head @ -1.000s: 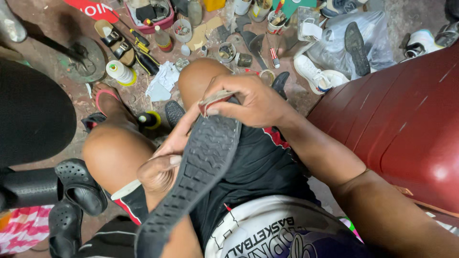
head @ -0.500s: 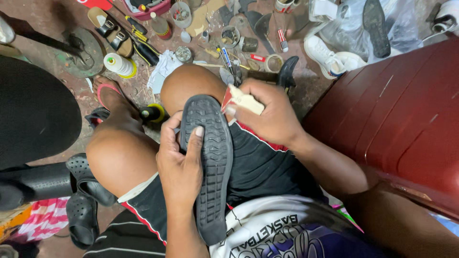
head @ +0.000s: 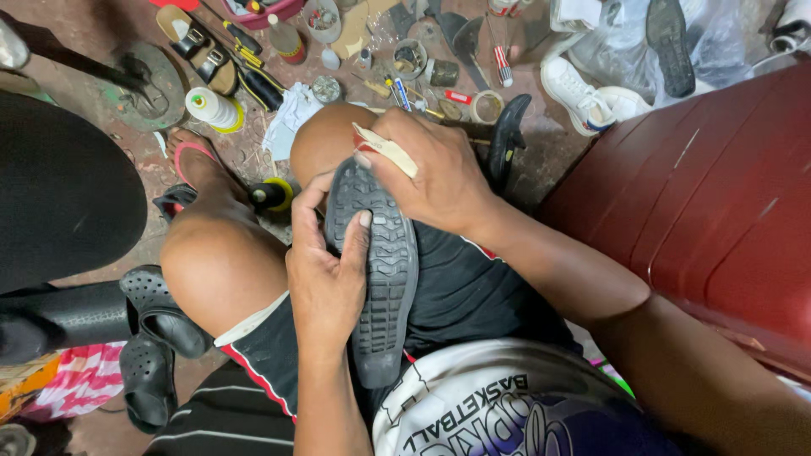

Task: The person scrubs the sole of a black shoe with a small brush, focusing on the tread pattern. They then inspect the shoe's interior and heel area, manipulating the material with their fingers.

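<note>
A black shoe (head: 382, 270) lies sole-up along my lap, its treaded sole facing the camera. My left hand (head: 325, 274) grips its left side, thumb and fingers wrapped over the sole's edge. My right hand (head: 431, 173) rests on the toe end near my knee and pinches a small pale flat tool (head: 384, 149) against the sole's rim.
Tools, small tins, a white spool (head: 211, 108) and sandals litter the floor ahead. A white sneaker (head: 579, 93) lies at the upper right. A dark red surface (head: 710, 211) fills the right side. Black clogs (head: 156, 325) sit at the lower left.
The shoe has turned from slanted across my lap to lying straight along it. My right hand with the pale tool has moved onto the toe end.
</note>
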